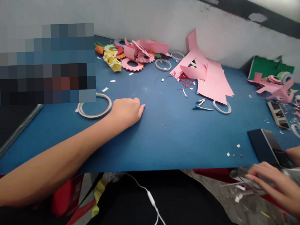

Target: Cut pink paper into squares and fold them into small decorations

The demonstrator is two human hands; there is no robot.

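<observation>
My left hand (127,110) rests on the blue table (163,135), its fingers curled under and the thumb sticking out. Whatever it may hold is hidden. Right beside its wrist lies a large roll of tape (95,116). My right hand (278,186) is low at the right, below the table edge, with its fingers stretched out and nothing visible in them. Near it on the table is a dark folded phone case (260,144). Small blue-handled snips (201,105) lie farther off, beside another tape roll (223,110).
Pink paper pieces (212,77) lie toward the wall, by red threads (185,81). Paper rings (132,64) and folded yellow paper (113,62) sit at the back. A phone (278,115) and another person's forearm (297,155) are at right. White earphone cord (151,197) crosses my lap.
</observation>
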